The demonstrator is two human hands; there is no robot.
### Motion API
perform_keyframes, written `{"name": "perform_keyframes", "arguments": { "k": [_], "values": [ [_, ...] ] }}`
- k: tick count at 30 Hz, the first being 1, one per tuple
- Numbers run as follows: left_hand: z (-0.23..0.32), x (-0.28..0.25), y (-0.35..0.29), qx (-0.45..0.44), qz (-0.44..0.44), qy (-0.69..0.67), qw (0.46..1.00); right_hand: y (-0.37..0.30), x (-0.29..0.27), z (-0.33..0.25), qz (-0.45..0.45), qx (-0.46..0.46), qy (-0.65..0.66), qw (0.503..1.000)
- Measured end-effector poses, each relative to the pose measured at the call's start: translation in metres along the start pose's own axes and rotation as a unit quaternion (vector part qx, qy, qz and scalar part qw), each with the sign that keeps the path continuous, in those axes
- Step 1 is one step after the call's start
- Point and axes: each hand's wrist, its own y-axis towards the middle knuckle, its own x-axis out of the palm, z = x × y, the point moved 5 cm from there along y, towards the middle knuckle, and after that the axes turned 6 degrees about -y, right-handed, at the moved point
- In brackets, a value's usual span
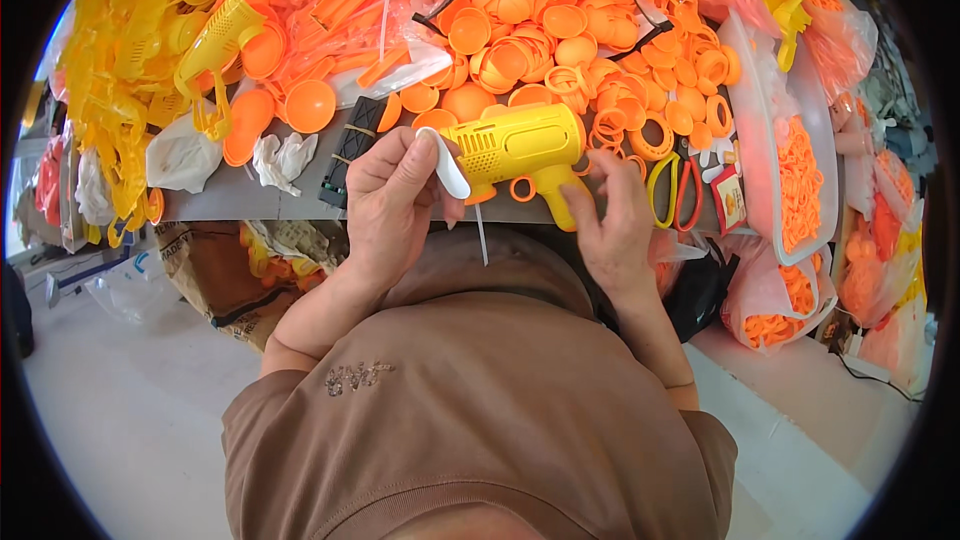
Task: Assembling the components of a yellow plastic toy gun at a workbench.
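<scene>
A yellow toy shaped like a hair dryer or blaster (520, 145) is up at the table's front edge, its handle pointing down. At its left end my left hand (392, 195) is closed, thumb and fingers pinching a white oval piece (451, 168). How far those fingers also grip the toy is partly hidden. A thin white strip (482, 235) hangs below the toy. My right hand (617, 225) is beside the handle (556, 198), fingers apart, the thumb close to or touching it. An orange ring (522, 189) lies just under the toy.
Orange cups and rings (510, 55) heap behind the toy; yellow shells (130, 70) pile at left. Yellow-handled and red-handled scissors (688, 195) lie at right, near a clear bin of orange parts (800, 190). A black strip-like block (350, 152) lies left of my hand.
</scene>
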Motion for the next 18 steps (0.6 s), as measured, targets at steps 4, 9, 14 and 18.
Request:
{"name": "perform_keyframes", "arguments": {
  "k": [4, 9, 14, 18],
  "values": [
    [0.000, 0.006, 0.001, 0.021, -0.011, 0.055, 0.998, -0.002, 0.011, -0.003, -0.012, 0.019, 0.005, 1.000],
    [0.003, 0.002, 0.001, 0.108, 0.003, 0.184, 0.977, 0.004, 0.021, -0.016, 0.008, -0.002, 0.014, 1.000],
    [-0.001, 0.006, 0.008, 0.107, -0.032, 0.164, 0.980, 0.005, 0.009, -0.010, 0.022, 0.009, 0.006, 1.000],
    [-0.001, 0.010, 0.009, 0.101, -0.047, 0.133, 0.985, 0.005, 0.000, -0.005, 0.011, 0.012, 0.068, 0.998]
  ]
}}
